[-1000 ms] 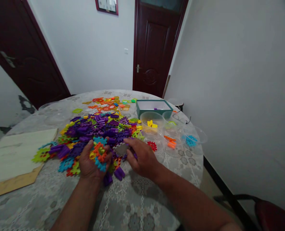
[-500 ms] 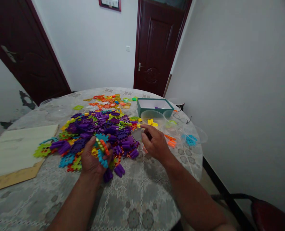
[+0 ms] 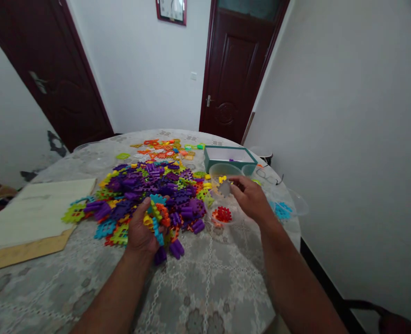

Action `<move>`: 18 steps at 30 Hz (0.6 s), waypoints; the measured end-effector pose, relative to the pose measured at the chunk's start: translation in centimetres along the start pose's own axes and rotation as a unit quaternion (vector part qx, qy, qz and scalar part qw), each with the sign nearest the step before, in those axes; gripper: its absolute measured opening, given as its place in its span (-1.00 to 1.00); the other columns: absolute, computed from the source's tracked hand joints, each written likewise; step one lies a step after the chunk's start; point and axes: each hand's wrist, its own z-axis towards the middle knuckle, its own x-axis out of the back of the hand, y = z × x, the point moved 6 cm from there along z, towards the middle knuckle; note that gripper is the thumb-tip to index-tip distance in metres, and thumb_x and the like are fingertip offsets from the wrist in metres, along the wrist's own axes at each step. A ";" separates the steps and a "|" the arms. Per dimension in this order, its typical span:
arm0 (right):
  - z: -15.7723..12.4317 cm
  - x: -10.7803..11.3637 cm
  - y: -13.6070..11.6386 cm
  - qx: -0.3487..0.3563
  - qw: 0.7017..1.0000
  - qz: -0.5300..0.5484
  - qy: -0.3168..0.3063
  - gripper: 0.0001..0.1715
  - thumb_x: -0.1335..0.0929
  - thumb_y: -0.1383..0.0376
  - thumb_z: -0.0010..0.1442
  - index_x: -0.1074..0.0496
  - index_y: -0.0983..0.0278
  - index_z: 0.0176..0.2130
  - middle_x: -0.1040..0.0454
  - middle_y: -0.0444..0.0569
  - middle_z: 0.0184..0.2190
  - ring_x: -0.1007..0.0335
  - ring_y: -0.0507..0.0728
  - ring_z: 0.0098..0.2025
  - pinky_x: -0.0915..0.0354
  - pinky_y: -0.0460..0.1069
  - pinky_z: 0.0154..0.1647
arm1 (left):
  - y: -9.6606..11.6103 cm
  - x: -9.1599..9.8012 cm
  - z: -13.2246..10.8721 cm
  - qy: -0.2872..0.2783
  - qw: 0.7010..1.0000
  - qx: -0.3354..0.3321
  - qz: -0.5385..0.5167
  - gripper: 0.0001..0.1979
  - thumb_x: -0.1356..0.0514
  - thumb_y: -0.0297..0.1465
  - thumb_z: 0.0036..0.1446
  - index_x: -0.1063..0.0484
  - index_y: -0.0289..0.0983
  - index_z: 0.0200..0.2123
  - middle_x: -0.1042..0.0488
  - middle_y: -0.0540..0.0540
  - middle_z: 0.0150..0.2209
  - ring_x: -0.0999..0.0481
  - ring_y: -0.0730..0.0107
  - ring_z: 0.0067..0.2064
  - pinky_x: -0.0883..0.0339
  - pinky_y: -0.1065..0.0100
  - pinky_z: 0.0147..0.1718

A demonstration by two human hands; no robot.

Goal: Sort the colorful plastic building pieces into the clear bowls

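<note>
Several toothed plastic gears [image 3: 155, 222], in blue, green, orange and yellow, are bunched in my left hand [image 3: 141, 236], its fingers curled round them. That hand is just in front of a big pile of mostly purple gear pieces [image 3: 139, 183]. My right hand [image 3: 250, 197] pinches a grey gear [image 3: 224, 188] between thumb and fingertips, to the right of the pile. Below the grey gear are red gears [image 3: 222, 214] in a clear plastic bowl. Yellow pieces [image 3: 222, 178] lie in another clear bowl just behind it.
A green-rimmed box [image 3: 231, 165] stands at the back right. Blue pieces [image 3: 282, 210] lie by a clear bowl at the right edge, with eyeglasses [image 3: 268, 177] behind. Orange pieces [image 3: 156, 150] are scattered at the back. Pale sheets [image 3: 34, 208] cover the left side of the table.
My right hand has moved right from the pile's edge with the grey gear, uncovering the red gears. My left hand still holds its gears. The view has shifted slightly.
</note>
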 end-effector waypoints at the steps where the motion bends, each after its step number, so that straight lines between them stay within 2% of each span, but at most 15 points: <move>1: 0.7 -0.7 -0.4 0.012 0.999 -0.002 -0.036 -0.68 -0.35 0.26 0.30 -0.61 0.25 -0.01 -0.60 -0.02 -0.29 -0.48 0.12 -0.31 -0.38 0.02 -0.20 | 0.0 0.0 0.0 0.007 1.000 -0.002 0.004 -0.68 -0.24 -0.26 0.22 -0.54 -0.35 -0.05 -0.48 0.00 -0.59 -0.32 0.47 -0.74 -0.17 0.48 -0.83; 3: 2.7 -2.1 -0.5 0.016 0.996 0.000 -0.085 -0.70 -0.36 0.30 0.29 -0.61 0.25 -0.03 -0.62 -0.03 -0.30 -0.49 0.10 -0.35 -0.40 -0.01 -0.25 | -0.1 0.1 0.0 0.016 1.000 -0.009 0.016 -0.67 -0.24 -0.26 0.21 -0.55 -0.37 -0.06 -0.48 -0.01 -0.60 -0.33 0.45 -0.75 -0.16 0.48 -0.84; 5: 5.5 -3.5 0.1 -0.009 0.994 -0.001 -0.105 -0.72 -0.37 0.34 0.27 -0.62 0.25 -0.06 -0.63 -0.05 -0.33 -0.50 0.07 -0.41 -0.40 -0.05 -0.31 | -0.1 0.1 0.0 0.015 1.000 -0.013 0.023 -0.66 -0.25 -0.26 0.19 -0.55 -0.38 -0.08 -0.49 -0.03 -0.60 -0.38 0.41 -0.73 -0.16 0.47 -0.85; 8: 10.1 -5.9 1.6 -0.055 0.994 -0.014 -0.094 -0.75 -0.38 0.39 0.24 -0.62 0.27 -0.10 -0.64 -0.06 -0.34 -0.50 0.04 -0.45 -0.40 -0.08 -0.32 | -0.3 0.1 -0.1 0.015 1.000 -0.013 0.014 -0.68 -0.29 -0.28 0.15 -0.56 -0.38 -0.10 -0.50 -0.02 -0.59 -0.41 0.41 -0.72 -0.14 0.48 -0.85; 12: 15.2 -9.2 2.8 -0.088 0.994 -0.008 -0.057 -0.68 -0.36 0.44 0.26 -0.59 0.34 -0.02 -0.67 0.00 -0.26 -0.57 0.05 -0.38 -0.44 -0.08 -0.22 | -0.6 0.0 -0.2 0.009 1.000 -0.007 -0.001 -0.70 -0.33 -0.28 0.13 -0.55 -0.34 -0.12 -0.51 0.00 -0.58 -0.47 0.39 -0.68 -0.13 0.49 -0.84; 15: 17.1 -10.9 3.3 -0.110 0.993 0.008 -0.047 -0.62 -0.35 0.47 0.26 -0.56 0.38 0.05 -0.68 0.03 -0.25 -0.61 0.06 -0.34 -0.46 -0.08 -0.17 | -0.8 0.0 -0.3 0.006 1.000 -0.002 0.005 -0.71 -0.35 -0.24 0.12 -0.53 -0.32 -0.17 -0.50 0.00 -0.58 -0.49 0.35 -0.67 -0.14 0.47 -0.83; 18: 17.4 -11.2 3.2 -0.114 0.992 0.025 -0.039 -0.60 -0.31 0.48 0.28 -0.54 0.39 0.08 -0.69 0.07 -0.18 -0.64 0.07 -0.26 -0.48 -0.08 -0.16 | -1.0 0.0 -0.3 0.007 1.000 0.007 0.007 -0.70 -0.36 -0.20 0.12 -0.51 -0.31 -0.21 -0.47 0.02 -0.60 -0.48 0.35 -0.68 -0.14 0.46 -0.82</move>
